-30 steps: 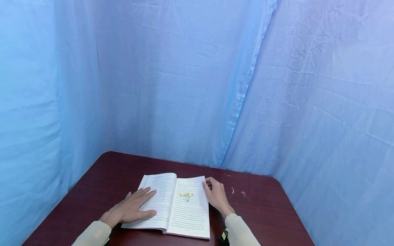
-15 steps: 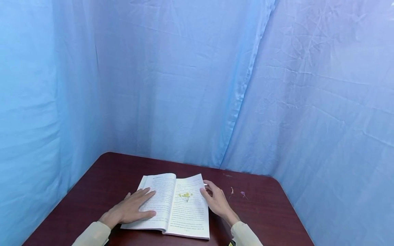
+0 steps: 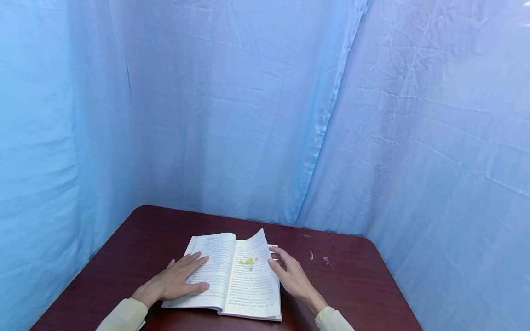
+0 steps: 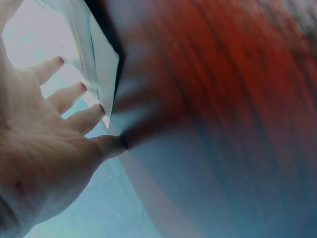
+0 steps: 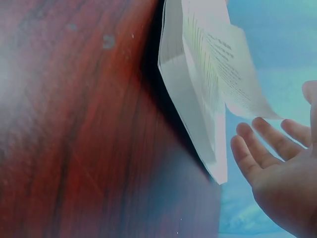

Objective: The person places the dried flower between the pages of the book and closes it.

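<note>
An open book [image 3: 207,296] with printed pages lies on the table. My left hand [image 3: 175,278] rests spread on its left page, the fingers straight. Yellow flowers on thin stems [image 3: 248,262] lie on the right page. That page's far corner [image 3: 262,236] curls upward, away from the pages beneath. At its right edge is my right hand [image 3: 294,278], fingers behind the page and thumb near its edge. In the right wrist view the raised leaf [image 5: 237,64] meets the fingertips, and the thumb stands apart from the extended fingers.
Two small dried sprigs lie right of the book: a pale one [image 3: 311,256] and a purple one [image 3: 327,261]. The dark red wooden table [image 3: 360,280] has rounded far corners. Blue curtains [image 3: 232,115] hang behind and on both sides.
The right page's far corner has risen and bent leftward, the flowers shifting slightly left with it. My right hand has moved a little down along the page edge. The left hand has stayed put.
</note>
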Motion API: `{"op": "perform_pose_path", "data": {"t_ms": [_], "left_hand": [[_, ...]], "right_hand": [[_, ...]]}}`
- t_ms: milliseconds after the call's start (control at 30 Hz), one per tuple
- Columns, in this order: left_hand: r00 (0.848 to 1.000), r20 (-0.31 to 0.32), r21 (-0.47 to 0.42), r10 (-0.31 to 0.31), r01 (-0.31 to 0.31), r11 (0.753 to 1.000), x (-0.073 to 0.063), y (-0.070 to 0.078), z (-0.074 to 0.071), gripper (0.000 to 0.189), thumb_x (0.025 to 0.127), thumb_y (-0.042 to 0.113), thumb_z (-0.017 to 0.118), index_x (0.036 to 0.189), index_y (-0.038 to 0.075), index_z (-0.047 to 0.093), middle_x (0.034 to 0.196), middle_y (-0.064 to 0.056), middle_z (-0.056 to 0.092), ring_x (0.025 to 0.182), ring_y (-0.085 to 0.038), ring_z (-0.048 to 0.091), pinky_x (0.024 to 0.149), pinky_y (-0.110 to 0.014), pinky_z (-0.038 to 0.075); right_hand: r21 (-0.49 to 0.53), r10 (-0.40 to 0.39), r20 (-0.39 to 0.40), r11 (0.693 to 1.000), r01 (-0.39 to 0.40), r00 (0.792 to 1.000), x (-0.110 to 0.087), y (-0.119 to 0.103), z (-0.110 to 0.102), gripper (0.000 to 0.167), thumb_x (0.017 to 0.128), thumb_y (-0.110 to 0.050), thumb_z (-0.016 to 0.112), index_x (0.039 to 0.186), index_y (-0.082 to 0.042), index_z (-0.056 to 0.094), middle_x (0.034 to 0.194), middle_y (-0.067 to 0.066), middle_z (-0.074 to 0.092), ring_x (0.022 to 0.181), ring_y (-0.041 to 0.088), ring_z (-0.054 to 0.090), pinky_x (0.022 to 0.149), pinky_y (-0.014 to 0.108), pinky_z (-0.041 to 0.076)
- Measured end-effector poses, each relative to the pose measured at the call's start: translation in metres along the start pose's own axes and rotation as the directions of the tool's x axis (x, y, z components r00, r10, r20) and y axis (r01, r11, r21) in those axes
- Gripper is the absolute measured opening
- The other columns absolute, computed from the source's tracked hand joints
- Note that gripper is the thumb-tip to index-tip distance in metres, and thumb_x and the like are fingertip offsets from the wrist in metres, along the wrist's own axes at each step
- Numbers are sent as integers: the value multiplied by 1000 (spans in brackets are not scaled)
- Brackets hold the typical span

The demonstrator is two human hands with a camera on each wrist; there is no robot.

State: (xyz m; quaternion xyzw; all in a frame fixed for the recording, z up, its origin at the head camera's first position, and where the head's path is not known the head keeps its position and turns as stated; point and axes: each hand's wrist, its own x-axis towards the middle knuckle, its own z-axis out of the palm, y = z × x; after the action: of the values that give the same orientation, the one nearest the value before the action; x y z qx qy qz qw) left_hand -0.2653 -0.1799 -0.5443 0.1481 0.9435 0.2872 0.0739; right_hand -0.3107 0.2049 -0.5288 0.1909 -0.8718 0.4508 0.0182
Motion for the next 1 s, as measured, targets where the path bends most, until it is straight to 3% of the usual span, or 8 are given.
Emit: {"op": "perform_pose_path", "data": {"t_ms": [367,500,633,833,1000], "left_hand": [[1000,9,-51,14,-13,999,0,1,-5,94,100,66,76,171,12,49,181,-26,39,169,-56,33,126,-93,17],[1000,8,-77,25,-24,997,-2,-2,-6,92,101,64,76,172,13,49,182,-26,38,170,-56,32,127,-93,16],[999,-4,-108,39,-40,993,-4,-5,-6,89,101,60,77,171,12,50,181,-26,38,170,-55,32,127,-93,16],[998,-17,-144,57,-59,988,-9,-7,-7,88,102,58,77,170,11,50,182,-25,38,170,-55,31,129,-91,15],[998,-21,-161,67,-70,984,-10,-7,-10,86,102,56,78,170,9,51,182,-26,37,170,-55,32,129,-90,16]], "right_hand": [[85,-71,46,994,66,996,-6,-9,2,46,118,-26,60,160,-7,60,143,18,76,131,25,73,111,31,61],[142,-117,107,985,101,987,-6,-11,3,47,121,-23,52,163,-3,54,147,27,71,126,21,74,104,34,64],[179,-133,163,978,103,978,-7,-15,6,49,123,-23,45,167,-3,51,153,30,66,125,25,74,101,39,66],[132,-189,192,977,166,963,-9,-26,14,49,122,-22,45,168,-4,50,163,24,61,132,38,74,107,32,62],[53,-214,194,977,207,957,-10,-35,22,49,121,-25,49,168,-13,52,169,13,57,132,33,74,109,36,60]]}}
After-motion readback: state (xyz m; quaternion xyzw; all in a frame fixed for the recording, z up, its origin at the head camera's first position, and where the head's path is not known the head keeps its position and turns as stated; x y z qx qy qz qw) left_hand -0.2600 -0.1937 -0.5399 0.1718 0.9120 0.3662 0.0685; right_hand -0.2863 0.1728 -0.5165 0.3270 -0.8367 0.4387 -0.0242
